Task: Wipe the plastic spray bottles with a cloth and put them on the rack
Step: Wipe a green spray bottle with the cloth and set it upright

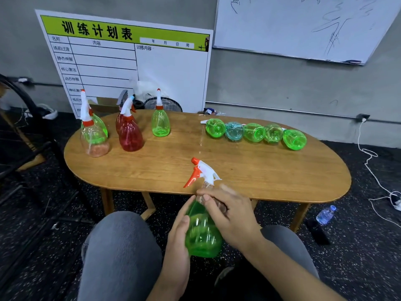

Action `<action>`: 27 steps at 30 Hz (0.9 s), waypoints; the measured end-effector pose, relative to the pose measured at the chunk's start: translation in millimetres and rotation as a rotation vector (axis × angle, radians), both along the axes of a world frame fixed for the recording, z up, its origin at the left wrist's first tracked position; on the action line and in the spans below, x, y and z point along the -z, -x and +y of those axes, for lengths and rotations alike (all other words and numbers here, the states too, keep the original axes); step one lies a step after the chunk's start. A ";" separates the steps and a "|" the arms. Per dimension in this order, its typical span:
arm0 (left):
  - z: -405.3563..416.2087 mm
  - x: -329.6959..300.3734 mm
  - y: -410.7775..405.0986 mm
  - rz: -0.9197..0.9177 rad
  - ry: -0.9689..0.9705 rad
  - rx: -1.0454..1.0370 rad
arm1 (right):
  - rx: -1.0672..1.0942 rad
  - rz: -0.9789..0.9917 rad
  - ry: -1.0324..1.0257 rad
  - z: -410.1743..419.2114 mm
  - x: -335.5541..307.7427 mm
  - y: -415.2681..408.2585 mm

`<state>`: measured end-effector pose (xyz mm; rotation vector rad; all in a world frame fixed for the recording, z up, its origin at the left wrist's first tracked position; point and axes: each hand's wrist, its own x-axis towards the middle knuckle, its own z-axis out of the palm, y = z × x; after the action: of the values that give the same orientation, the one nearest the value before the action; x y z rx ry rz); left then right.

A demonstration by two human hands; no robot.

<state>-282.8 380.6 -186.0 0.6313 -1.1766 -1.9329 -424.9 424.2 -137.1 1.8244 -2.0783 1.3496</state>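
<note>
Green spray bottle held upright over the lap, just in front of the wooden table's near edge; left hand cupped against its left side, right hand curled round its neck and shoulder below the white-and-orange trigger head. On the table, far left: clear, red and green bottles standing upright. Far right: row of five bottles lying on their sides, four green, one blue.

light: even, dim indoor | glare: tabletop sheen | blur: held bottle | edges: wide-angle bowing
</note>
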 end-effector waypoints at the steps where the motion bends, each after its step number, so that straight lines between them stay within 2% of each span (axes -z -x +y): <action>1: -0.6 1.5 -0.1 0.001 0.008 -0.008 | -0.016 0.035 0.000 1.1 1.9 -4.4; 5: 1.1 2.2 0.2 0.004 -0.029 -0.017 | -0.129 0.182 0.052 15.1 9.2 -13.0; 10: 3.9 1.3 -1.3 0.023 -0.045 0.006 | -0.295 0.494 0.129 38.6 21.3 -20.2; 12: 4.2 -1.8 -2.2 0.034 -0.034 -0.001 | -0.326 0.525 0.140 43.5 23.2 -20.0; 14: 4.8 -4.1 -2.4 0.016 0.008 -0.007 | -0.290 0.381 0.144 43.7 21.1 -15.3; 16: 4.3 -8.1 -3.4 -0.015 0.035 -0.001 | -0.155 0.094 0.138 40.2 14.2 -8.6; 18: 2.8 -9.2 -3.9 -0.005 0.038 0.034 | -0.021 -0.102 0.143 33.5 6.7 -3.1; 23: 1.2 -3.3 0.1 0.074 -0.024 0.071 | 0.016 -0.288 0.132 22.7 5.6 -7.6; 27: -0.2 -0.1 -0.7 0.014 0.007 0.055 | 0.030 -0.380 0.139 21.2 14.6 -12.0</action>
<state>-282.2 380.4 -185.9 0.5863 -1.2027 -1.9755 -412.9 445.4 -151.7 1.5737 -2.0942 1.9042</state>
